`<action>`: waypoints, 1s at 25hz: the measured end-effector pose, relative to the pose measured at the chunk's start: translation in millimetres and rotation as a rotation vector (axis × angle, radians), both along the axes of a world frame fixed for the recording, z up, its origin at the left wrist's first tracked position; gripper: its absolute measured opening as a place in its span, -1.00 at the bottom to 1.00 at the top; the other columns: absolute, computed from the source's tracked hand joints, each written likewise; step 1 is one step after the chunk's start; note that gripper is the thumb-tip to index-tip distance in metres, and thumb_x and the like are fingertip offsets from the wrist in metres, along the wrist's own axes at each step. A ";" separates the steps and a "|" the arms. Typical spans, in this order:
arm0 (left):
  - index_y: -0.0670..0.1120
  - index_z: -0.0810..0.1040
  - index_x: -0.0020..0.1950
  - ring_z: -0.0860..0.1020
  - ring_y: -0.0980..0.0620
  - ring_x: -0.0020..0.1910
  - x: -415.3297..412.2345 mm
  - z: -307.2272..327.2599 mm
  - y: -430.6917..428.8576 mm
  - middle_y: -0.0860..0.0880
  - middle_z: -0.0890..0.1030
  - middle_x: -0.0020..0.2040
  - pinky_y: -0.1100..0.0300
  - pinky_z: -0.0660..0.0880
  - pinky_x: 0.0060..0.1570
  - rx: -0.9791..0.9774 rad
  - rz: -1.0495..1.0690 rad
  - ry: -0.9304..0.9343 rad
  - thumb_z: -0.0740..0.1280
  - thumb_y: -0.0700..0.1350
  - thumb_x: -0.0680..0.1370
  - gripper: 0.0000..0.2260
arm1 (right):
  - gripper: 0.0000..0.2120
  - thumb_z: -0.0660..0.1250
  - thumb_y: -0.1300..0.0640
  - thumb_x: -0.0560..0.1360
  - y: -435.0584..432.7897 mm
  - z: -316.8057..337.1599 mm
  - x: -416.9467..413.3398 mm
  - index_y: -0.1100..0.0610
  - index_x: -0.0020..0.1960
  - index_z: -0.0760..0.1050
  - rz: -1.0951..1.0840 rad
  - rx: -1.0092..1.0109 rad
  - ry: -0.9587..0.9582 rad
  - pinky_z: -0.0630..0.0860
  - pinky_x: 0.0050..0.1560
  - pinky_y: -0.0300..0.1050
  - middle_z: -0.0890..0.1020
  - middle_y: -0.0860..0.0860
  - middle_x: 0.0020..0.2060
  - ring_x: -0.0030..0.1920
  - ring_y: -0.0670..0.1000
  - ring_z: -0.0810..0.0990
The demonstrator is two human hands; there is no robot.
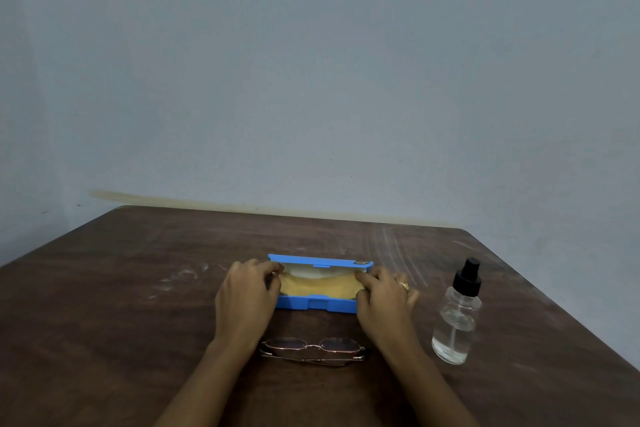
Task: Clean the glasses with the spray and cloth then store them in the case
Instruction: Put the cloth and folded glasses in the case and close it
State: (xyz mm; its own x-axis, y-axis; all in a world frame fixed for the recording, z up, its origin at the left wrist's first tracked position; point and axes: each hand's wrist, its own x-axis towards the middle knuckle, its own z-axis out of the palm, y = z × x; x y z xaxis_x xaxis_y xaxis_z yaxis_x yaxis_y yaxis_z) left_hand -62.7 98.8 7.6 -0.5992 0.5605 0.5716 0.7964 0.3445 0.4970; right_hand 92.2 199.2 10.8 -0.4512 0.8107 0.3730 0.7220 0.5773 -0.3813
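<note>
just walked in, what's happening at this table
A person has both hands at an open blue case on the wooden table. The left hand and right hand each pinch an end of the yellow cloth inside it, apparently lifting it out. The folded glasses lie nearer the person, untouched, and the spray bottle stands upright right of the case.
</note>
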 end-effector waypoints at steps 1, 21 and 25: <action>0.06 0.57 0.10 0.45 0.09 0.01 0.1 -0.3 -0.1 0.06 0.61 -0.02 0.25 0.39 -0.16 -0.004 -0.002 -0.003 0.27 -0.06 0.52 -0.81 | -0.65 0.09 0.16 0.54 -0.1 -0.1 0.0 0.02 0.30 0.38 -0.001 0.001 -0.004 0.13 0.28 0.02 0.41 0.00 0.24 0.28 0.04 0.23; 0.02 0.66 -0.14 0.30 0.01 0.14 1.4 -4.9 -3.6 0.05 0.41 0.24 0.16 0.21 0.00 -0.103 0.036 0.143 0.23 -0.03 0.48 -0.80 | -0.60 0.07 0.25 0.51 1.7 -10.0 1.4 -0.06 0.23 0.46 0.137 0.103 -0.120 -0.06 0.30 0.07 0.51 -0.16 0.24 0.42 0.07 0.14; 0.05 0.64 -0.06 0.25 0.08 0.18 -2.1 -7.0 -2.8 0.09 0.34 0.30 0.19 0.21 0.07 -0.178 0.035 0.126 0.16 0.06 0.51 -0.73 | -0.59 0.08 0.26 0.50 3.8 -12.2 1.7 -0.07 0.22 0.47 0.123 0.097 -0.152 -0.03 0.33 0.10 0.53 -0.15 0.22 0.40 0.10 0.16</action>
State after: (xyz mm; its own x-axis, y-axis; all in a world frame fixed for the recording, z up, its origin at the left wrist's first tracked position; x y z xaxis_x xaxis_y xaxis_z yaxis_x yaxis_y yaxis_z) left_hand -64.8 96.0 0.6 -0.5500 0.6394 0.5373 0.8345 0.4461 0.3234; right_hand 93.8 203.0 -1.5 -0.6013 0.7098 0.3668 0.6892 0.6931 -0.2114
